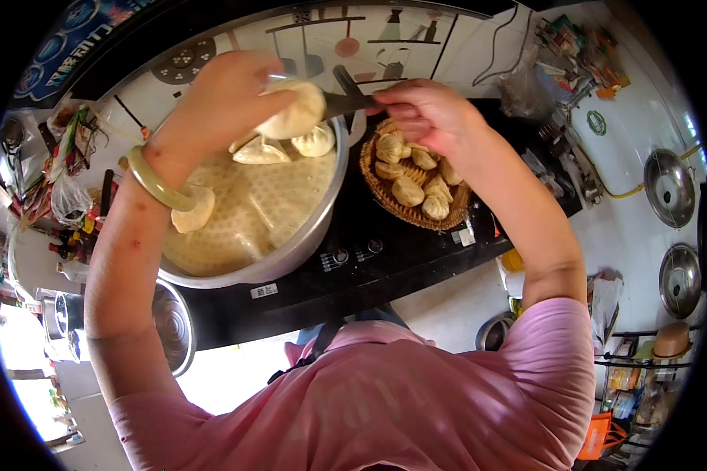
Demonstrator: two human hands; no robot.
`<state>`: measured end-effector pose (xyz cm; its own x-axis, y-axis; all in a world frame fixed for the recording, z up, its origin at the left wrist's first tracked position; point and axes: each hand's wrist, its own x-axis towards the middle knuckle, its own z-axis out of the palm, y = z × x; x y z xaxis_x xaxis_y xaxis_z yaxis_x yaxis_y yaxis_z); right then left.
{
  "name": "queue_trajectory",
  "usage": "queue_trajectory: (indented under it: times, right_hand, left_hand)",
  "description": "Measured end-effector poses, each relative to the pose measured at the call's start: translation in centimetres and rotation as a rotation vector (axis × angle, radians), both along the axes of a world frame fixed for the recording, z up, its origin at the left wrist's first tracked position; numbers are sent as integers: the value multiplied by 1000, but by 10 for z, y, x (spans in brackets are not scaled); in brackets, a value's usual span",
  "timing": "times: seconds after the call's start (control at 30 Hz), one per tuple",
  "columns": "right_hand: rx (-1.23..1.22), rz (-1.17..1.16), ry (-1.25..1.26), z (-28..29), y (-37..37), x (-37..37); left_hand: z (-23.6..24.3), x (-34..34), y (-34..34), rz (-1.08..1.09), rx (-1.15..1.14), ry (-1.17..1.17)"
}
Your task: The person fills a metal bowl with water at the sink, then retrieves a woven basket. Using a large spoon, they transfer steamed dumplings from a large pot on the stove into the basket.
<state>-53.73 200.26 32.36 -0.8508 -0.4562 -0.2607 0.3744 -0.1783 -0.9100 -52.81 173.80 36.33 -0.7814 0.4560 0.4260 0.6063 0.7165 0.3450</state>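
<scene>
**Two hands over a steamer pot, one bun lifted**

Two bare hands work above a black glass cooktop [385, 259] that runs across the middle of the scene. The left hand [224, 98], with a pale green jade-like bangle [159, 184] on its wrist, is curled around a round, pale, smooth dough bun [297, 110] and holds it up over the far edge of a wide, round, silver metal steamer pot [306, 235]. The right hand [424, 110] is closed in a narrow pinch on the dark handle of a flat metal utensil [349, 100], whose far end reaches left and meets the held bun; I cannot tell exactly what kind of utensil it is.

Inside the pot lies a cream-coloured, dimpled steaming cloth [251, 212]. On it, two pleated pale dumplings [291, 145] sit close together at the far side, just under the lifted bun, and one flat round piece of dough [192, 210] lies well apart at the left, beside the left wrist.

To the right of the pot, nearly touching its rim, stands a round, brown woven basket tray [385, 196] on the cooktop. It holds a heap of golden-brown pleated buns [416, 177], partly beneath the right hand.

Near the lower left, a shiny round metal lid [173, 326] shows under the pot. At the far right, two round metal pan lids [672, 228] hang against a white wall.
</scene>
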Motion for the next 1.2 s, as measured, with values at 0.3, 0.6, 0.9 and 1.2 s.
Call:
queue_trajectory:
  times: [0.3,0.6,0.9,1.2]
  right_hand:
    - [36,-291,-42,-60,159,47]
    - [170,-551,-146,-202,203,55]
    - [628,-552,200,-245,197,17]
    - [799,-623,440,-162,213,31]
  left_hand:
    - [-38,0,123,-343,23,248]
    - [-52,63,134,-220,9,-86]
    - [-101,129,99,-1,221,-397]
    - [-97,155,51,160,300,-398]
